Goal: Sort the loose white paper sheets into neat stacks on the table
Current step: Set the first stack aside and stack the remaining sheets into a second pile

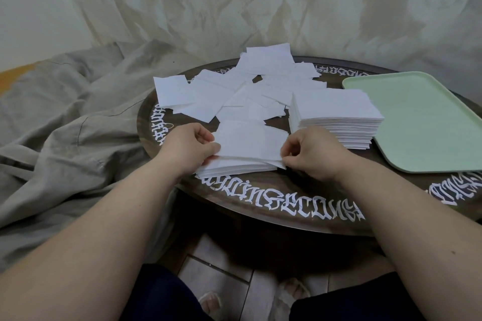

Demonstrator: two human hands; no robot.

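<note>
Gripping a low stack of white sheets (pixel 245 148) at the centre of the frame, both hands work at its edges: the left hand (pixel 189 147) has its fingers curled round the stack's left edge, thumb on top, and the right hand (pixel 311 152) pinches the lower right corner between thumb and forefinger. The stack rests on the near part of a dark round table (pixel 260 190) with white ornate lettering running round its rim.

Just above the held stack, a loose scatter of white sheets (pixel 234 86) spreads across the middle of the table, overlapping at all angles and reaching the far rim. To the right of centre stands a taller neat stack (pixel 336 117), its edges squared, just beside the right hand. Its right side touches or overlaps the edge of a pale green tray (pixel 422 122) at the right of the frame.

A crumpled grey-beige cloth (pixel 65 125) fills the left side and rises behind the table. At the bottom of the frame, dark trousers, tiled floor and feet in slippers show under the table's edge.
</note>
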